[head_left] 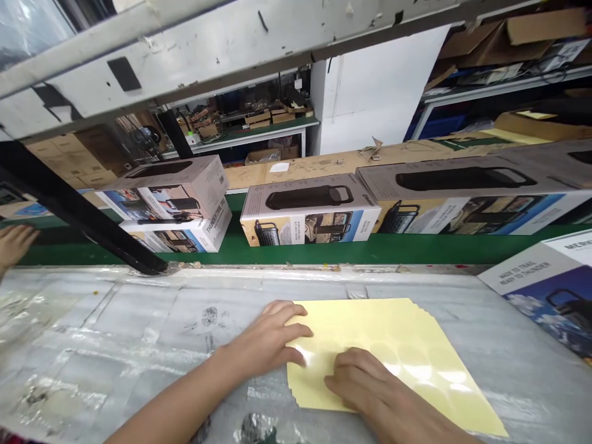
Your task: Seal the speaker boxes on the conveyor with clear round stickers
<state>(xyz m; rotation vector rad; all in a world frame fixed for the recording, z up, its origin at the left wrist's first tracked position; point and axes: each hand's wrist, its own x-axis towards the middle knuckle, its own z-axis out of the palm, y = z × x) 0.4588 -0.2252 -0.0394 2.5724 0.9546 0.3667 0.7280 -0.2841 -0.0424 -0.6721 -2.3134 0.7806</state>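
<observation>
A stack of yellow backing sheets with clear round stickers [416, 364] lies on the plastic-covered bench in front of me. My left hand [275, 339] rests on the stack's left edge, its fingers spread and the thumb apart. To the right of it, my right hand [365, 382] is over the lower left part of the top sheet. Its fingers are curled together and slightly blurred, and whatever sits between the fingertips is hidden. Glossy circles show on the sheet to the right of this hand.
Behind the bench runs a green conveyor belt [231, 254] carrying printed speaker boxes [309, 209], two of them stacked at left. Another box [550, 290] stands at the right. A black post [87, 209] slants down at left. Another person's hand [16, 243] shows at the left edge.
</observation>
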